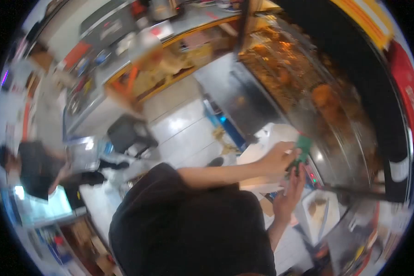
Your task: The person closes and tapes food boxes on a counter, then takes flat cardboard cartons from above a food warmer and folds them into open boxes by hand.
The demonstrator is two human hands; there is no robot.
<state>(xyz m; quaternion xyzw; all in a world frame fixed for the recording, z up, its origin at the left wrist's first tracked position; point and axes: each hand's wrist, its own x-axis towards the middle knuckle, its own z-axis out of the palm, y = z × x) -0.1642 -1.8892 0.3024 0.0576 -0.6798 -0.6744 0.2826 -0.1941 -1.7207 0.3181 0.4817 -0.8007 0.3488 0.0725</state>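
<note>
My left hand [279,159] and my right hand [290,189] are close together in front of me, to the right of the view. Between them is a small green item [304,144] with a dark lower part; blur hides what kind of thing it is. The left fingers close on its near side, and the right fingers reach up onto the dark part. Beneath the hands lies white paper or wrapping [280,132]. Just beyond my right hand, small red digits glow on a device [313,176]. Nearby stands an open white box [318,212] with something brown inside.
A glass case [354,138] with orange-brown food runs along the right. A metal-topped counter [202,20] crowded with items stands at the back. Over the tiled floor [181,122] stands a black bin or stool [131,133]. At left, another person [39,168] holds a clear tray [83,152].
</note>
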